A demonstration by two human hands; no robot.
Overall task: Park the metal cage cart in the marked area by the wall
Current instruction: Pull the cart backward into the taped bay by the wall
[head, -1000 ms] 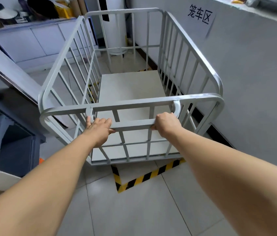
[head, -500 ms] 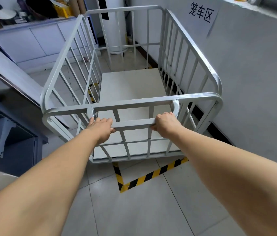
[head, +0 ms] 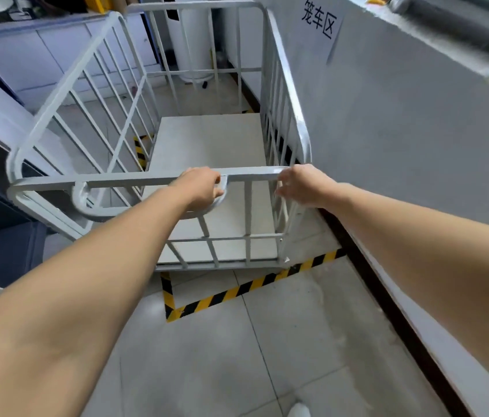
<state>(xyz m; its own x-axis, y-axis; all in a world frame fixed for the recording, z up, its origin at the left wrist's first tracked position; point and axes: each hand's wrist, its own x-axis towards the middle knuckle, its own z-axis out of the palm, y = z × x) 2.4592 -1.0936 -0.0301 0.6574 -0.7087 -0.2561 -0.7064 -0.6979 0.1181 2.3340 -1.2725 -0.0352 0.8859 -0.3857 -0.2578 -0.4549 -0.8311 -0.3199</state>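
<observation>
While the metal cage cart [head: 207, 152] is sitting close along the grey wall [head: 402, 115], the left hand [head: 199, 186] is clamping down on the right end of the curved handle bar [head: 135, 210], fingers wrapping over it just under the near top rail. The right hand [head: 303, 185] is hovering at the cart's near right corner with its fingers loosely spread; from this angle it looks to be brushing the corner post rather than gripping it, though the blur is making that hard to call. The cart's pale floor panel is lying mostly inside the yellow-and-black floor tape [head: 246, 288], with the near tape line and its left corner showing just in front of the cart's base, and another strip of tape peeking through the bars on the left side. Up on the wall, a paper sign [head: 320, 21] with black characters is hanging beside the cart's far right corner. Past the cart, a white cylindrical appliance [head: 190, 37] is standing on the tiled floor, and pale cabinets [head: 42, 61] are running along the left.
</observation>
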